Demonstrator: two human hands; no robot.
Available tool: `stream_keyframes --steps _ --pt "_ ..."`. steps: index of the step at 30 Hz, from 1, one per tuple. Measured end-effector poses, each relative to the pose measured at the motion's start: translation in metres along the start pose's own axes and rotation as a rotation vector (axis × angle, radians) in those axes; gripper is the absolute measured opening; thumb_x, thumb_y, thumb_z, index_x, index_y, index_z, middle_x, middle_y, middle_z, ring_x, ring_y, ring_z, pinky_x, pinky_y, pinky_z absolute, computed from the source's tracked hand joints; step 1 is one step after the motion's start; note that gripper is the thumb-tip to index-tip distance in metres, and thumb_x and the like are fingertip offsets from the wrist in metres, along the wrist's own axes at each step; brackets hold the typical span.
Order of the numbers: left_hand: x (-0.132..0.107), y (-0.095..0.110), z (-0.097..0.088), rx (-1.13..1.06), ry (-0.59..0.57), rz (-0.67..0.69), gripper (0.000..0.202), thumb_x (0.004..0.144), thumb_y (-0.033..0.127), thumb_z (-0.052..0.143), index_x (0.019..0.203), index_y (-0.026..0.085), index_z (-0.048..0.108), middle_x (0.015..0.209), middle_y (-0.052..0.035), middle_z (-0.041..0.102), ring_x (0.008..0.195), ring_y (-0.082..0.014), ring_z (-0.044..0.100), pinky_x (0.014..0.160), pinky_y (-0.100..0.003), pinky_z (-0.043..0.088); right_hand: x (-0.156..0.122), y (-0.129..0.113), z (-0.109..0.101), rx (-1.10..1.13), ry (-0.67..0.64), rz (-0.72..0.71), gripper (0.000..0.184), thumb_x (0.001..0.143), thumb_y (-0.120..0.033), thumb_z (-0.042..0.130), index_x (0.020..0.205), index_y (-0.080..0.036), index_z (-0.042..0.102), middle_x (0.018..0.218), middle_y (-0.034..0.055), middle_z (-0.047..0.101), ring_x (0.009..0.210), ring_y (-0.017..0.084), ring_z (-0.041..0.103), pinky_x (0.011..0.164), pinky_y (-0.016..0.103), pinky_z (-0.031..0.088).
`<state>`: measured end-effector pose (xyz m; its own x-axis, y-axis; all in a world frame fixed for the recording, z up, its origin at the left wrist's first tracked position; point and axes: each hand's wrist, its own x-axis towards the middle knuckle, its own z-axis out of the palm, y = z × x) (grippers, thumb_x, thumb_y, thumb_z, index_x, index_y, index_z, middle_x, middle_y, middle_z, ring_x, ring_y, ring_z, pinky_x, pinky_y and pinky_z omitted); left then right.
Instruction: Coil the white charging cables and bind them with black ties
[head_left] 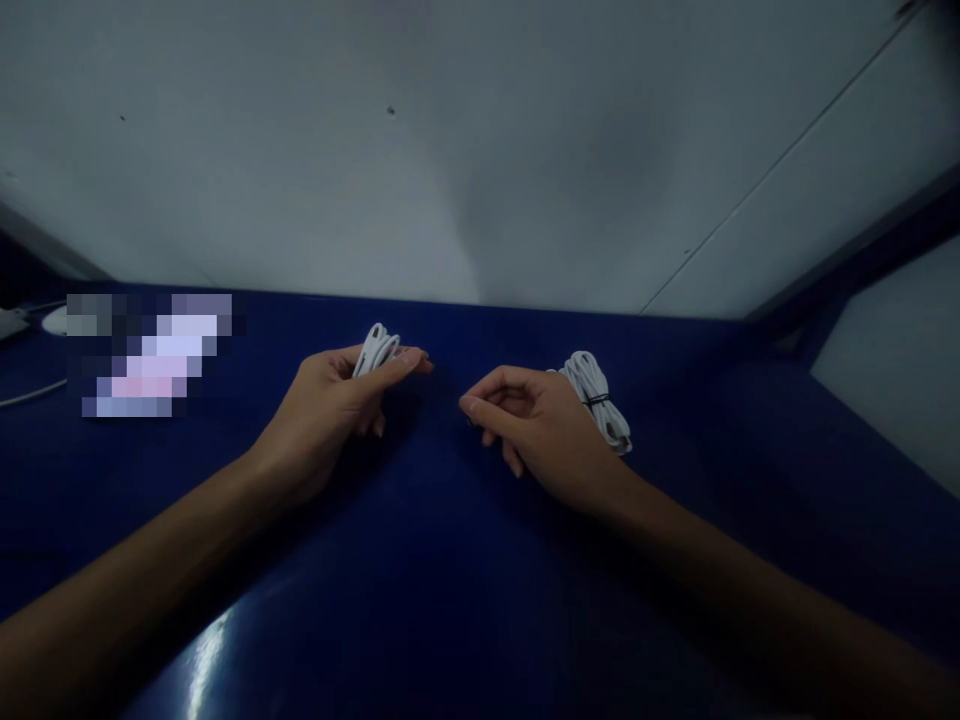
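Note:
My left hand (341, 395) is closed around a coiled white cable (377, 347), whose loops stick up between thumb and fingers. A small dark bit shows at that hand's fingertips, too dim to name. Across a short gap to the right, my right hand (536, 415) is closed in a pinch, thumb against forefinger. Something tiny and dark shows under its fingertips, but I cannot make out what it is. Just behind the right hand, a second coiled white cable (592, 390) lies on the blue table (420, 570), bound round its middle with a thin black tie.
At the left of the table lies a blurred-out, bright rectangular thing (161, 355), with a white rounded object (56, 320) and a loose white cord (34, 395) near it. A pale wall panel (315, 180) rises along the back edge. Blue framing (862, 260) stands at the right.

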<state>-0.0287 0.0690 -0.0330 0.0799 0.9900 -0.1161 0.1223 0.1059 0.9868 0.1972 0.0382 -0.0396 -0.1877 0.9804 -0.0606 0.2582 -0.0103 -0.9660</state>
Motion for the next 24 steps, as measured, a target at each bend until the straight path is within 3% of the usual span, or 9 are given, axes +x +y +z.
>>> stream_keyframes --steps 2,7,10,15,19,22,24 --pt "0.001 0.000 0.000 -0.061 0.008 -0.017 0.032 0.090 0.050 0.090 0.095 0.018 0.089 0.072 -0.0025 0.067 0.051 -0.0072 0.040 0.047 -0.022 0.036 0.000 0.001 -0.001 -0.051 0.026 0.014 0.021 0.105 -0.035 0.075 0.095 -0.017 0.074 0.073 0.0001 0.073 0.041 0.007 0.056 0.037 0.020 0.043" --pt "0.000 0.005 0.001 -0.251 -0.068 -0.072 0.033 0.096 0.046 0.084 0.111 0.016 0.085 0.086 -0.0036 0.068 0.051 -0.0063 0.036 0.042 -0.020 0.030 -0.001 0.002 -0.002 -0.144 0.130 0.031 0.025 0.106 -0.041 0.073 0.117 -0.018 0.070 0.085 0.0042 0.077 0.049 0.013 0.063 0.041 0.028 0.048" --pt "-0.002 0.011 0.004 -0.368 -0.105 -0.141 0.031 0.106 0.041 0.071 0.116 0.015 0.083 0.089 -0.0056 0.071 0.056 -0.0094 0.049 0.047 -0.020 0.044 -0.002 0.001 -0.001 -0.233 0.220 -0.029 0.027 0.106 -0.040 0.073 0.124 -0.020 0.068 0.095 0.0067 0.077 0.070 0.019 0.071 0.055 0.033 0.054" --pt "-0.007 0.018 0.007 -0.491 -0.135 -0.245 0.026 0.107 0.025 0.062 0.115 0.012 0.082 0.104 -0.0132 0.080 0.074 -0.0169 0.069 0.067 -0.027 0.063 -0.004 0.000 0.004 -0.405 0.240 -0.209 0.007 0.105 -0.023 0.070 0.111 -0.022 0.073 0.102 0.0062 0.076 0.086 0.022 0.069 0.074 0.038 0.054" --pt "-0.013 0.016 0.008 -0.533 -0.359 -0.230 0.026 0.107 0.032 0.064 0.112 0.016 0.083 0.129 -0.0184 0.078 0.098 -0.0282 0.074 0.075 -0.042 0.071 -0.006 -0.003 0.005 -0.369 0.224 -0.265 0.006 0.107 -0.025 0.069 0.109 -0.022 0.074 0.097 0.0046 0.074 0.082 0.020 0.066 0.076 0.038 0.052" --pt "-0.016 0.012 0.009 -0.527 -0.540 -0.197 0.030 0.111 0.037 0.061 0.122 0.020 0.083 0.144 -0.0179 0.072 0.120 -0.0348 0.072 0.086 -0.050 0.072 -0.008 -0.005 0.005 -0.302 0.209 -0.266 0.010 0.109 -0.031 0.069 0.107 -0.022 0.074 0.099 0.0043 0.073 0.078 0.019 0.064 0.074 0.038 0.052" --pt "-0.017 0.010 0.010 -0.501 -0.596 -0.178 0.032 0.113 0.038 0.059 0.130 0.023 0.081 0.150 -0.0179 0.070 0.128 -0.0372 0.071 0.091 -0.052 0.072 -0.008 -0.005 0.005 -0.282 0.194 -0.260 0.011 0.110 -0.032 0.068 0.105 -0.023 0.073 0.094 0.0035 0.071 0.077 0.019 0.063 0.073 0.037 0.051"
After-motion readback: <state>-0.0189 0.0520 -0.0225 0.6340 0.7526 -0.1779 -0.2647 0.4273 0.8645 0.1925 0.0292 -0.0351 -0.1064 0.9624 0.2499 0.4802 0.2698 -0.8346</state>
